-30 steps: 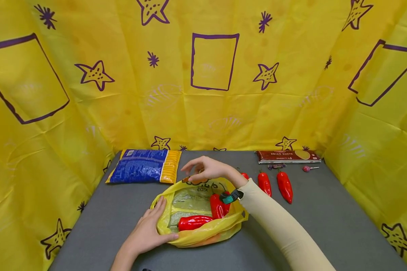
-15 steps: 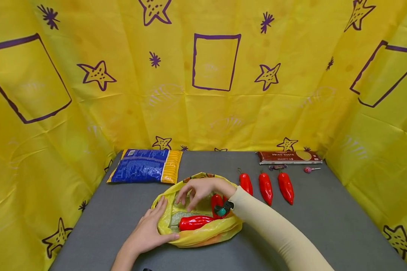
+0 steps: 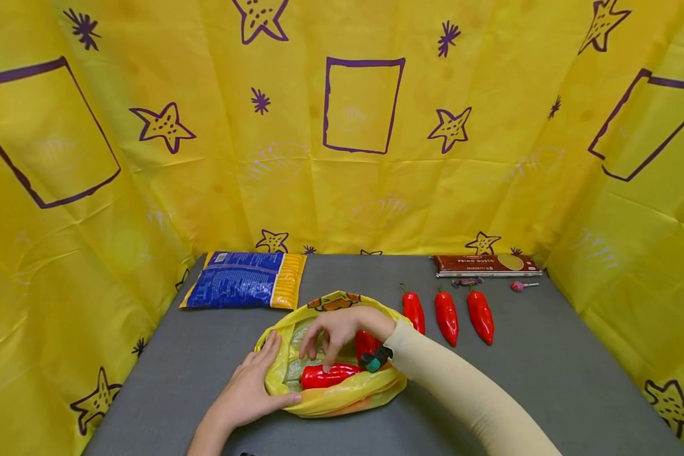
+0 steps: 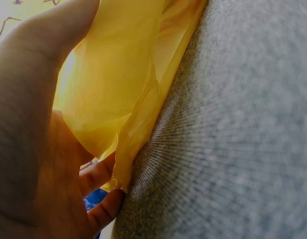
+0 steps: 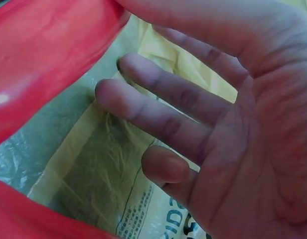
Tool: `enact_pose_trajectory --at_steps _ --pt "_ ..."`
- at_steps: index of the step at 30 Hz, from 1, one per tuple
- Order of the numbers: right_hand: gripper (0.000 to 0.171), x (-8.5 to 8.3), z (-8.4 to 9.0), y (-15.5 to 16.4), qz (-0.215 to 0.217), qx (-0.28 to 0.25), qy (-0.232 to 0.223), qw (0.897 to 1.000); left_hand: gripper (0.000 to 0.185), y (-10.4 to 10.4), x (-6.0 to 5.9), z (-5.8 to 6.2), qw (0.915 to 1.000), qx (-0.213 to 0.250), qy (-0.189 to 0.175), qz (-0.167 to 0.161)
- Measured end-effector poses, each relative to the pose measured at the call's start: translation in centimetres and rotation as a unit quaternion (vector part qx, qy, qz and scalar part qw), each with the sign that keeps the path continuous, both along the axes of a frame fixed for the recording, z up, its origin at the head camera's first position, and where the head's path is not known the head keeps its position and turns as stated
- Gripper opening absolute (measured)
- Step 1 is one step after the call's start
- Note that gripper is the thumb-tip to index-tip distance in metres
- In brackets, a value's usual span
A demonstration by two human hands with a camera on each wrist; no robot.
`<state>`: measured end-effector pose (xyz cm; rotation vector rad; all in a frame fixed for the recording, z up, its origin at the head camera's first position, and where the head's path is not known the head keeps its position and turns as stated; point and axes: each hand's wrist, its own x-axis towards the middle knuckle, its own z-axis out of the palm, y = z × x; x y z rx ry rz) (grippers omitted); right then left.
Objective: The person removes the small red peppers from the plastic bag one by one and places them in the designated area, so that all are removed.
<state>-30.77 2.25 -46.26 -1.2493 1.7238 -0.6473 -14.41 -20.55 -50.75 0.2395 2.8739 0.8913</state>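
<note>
Right hand (image 3: pixel 342 329) now lower, loose-fingered over bagged pepper (image 3: pixel 326 375); left hand (image 3: pixel 251 389) gripping bag (image 3: pixel 342 399) rim

Glossy peppers (image 3: pixel 327 375), crinkly plastic bag (image 3: pixel 342 399)

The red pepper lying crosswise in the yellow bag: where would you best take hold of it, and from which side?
Probably round its thick middle, from above. The red pepper lies flat across the yellow bag, whose mouth opens upward, so the walls block a sideways approach. The right hand is above it with fingers spread, and the left hand holds the bag's rim.
</note>
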Motion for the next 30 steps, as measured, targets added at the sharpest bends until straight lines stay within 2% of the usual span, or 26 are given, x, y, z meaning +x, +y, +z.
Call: enact_pose_trajectory --at_steps 7,12,22,30 --pt "0.054 0.2 -0.4 0.0 -0.003 0.016 -0.007 1.0 0.133 0.0 0.0 0.1 1.0 -0.003 -0.005 0.003" --pt "0.056 0.6 -0.6 -0.3 0.011 0.027 0.007 1.0 0.134 0.1 -0.1 0.1 1.0 -0.003 -0.009 0.004" --pt "0.054 1.1 -0.3 -0.6 0.028 0.021 0.044 0.998 0.133 0.1 0.0 0.2 0.9999 -0.006 -0.012 0.004" --pt "0.051 1.3 0.1 -0.8 0.04 0.005 0.045 0.998 0.133 0.0 -0.1 -0.1 1.0 -0.005 -0.008 0.002"
